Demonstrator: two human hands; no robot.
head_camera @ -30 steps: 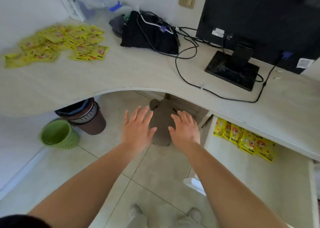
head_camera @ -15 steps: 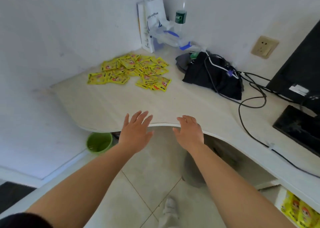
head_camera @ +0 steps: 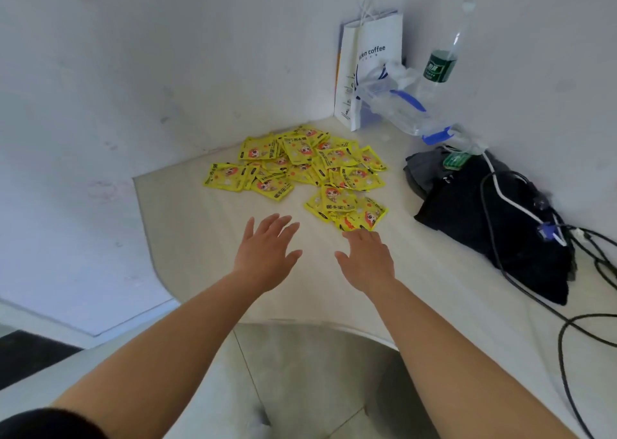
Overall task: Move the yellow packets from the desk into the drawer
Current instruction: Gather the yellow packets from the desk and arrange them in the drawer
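1. The packets (head_camera: 297,168) lie in a loose heap on the table (head_camera: 200,245), above the frame's centre, near the wall corner.
2. Left grip (head_camera: 265,255) and right grip (head_camera: 367,261) are over the table just below the heap, fingers spread, holding nothing.
3. The right grip is nearer. Its fingertips reach the lowest packets (head_camera: 347,208), though I cannot tell whether they touch. The left grip is apart from the heap.
4. The drawer is out of view.

Paper bag (head_camera: 370,68), bottle (head_camera: 442,61), black bag (head_camera: 484,218), cables (head_camera: 574,321).
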